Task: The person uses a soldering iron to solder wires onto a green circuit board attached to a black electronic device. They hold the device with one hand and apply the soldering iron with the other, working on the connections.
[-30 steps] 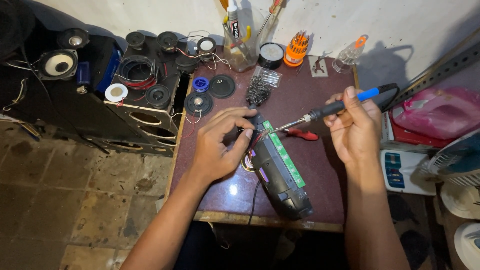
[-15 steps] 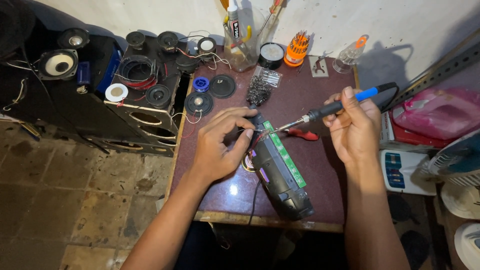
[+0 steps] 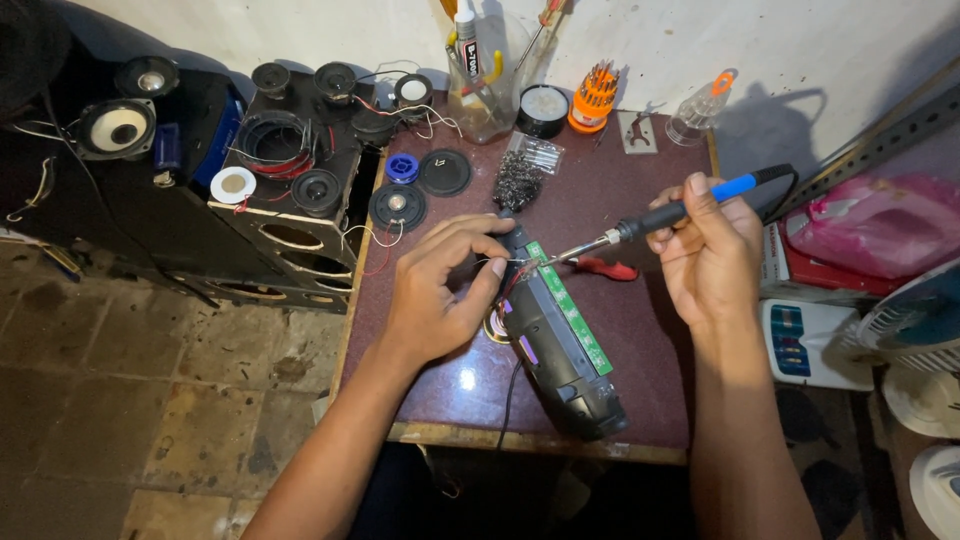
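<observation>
My right hand (image 3: 708, 250) grips a soldering iron (image 3: 668, 214) with a blue and black handle; its metal tip points left onto the top end of a green circuit board (image 3: 570, 306). The board sits in an opened black device casing (image 3: 555, 345) lying on a small dark red table (image 3: 590, 180). My left hand (image 3: 440, 290) rests beside the casing's upper left end, fingers pinching thin wires against the board near the iron's tip. Red-handled pliers (image 3: 607, 268) lie behind the iron.
Loose speaker drivers (image 3: 397, 207), a blue spool (image 3: 401, 167), steel wool (image 3: 517, 180), a clear jar of tools (image 3: 487, 85) and an orange screwdriver set (image 3: 594, 98) fill the table's far side. Black speaker boxes (image 3: 280, 190) stand at left. A pink bag (image 3: 870, 220) and fans lie right.
Both hands stay nearly in place. The iron's tip has shifted slightly along the top end of the board, and my left fingers have adjusted on the wires.
</observation>
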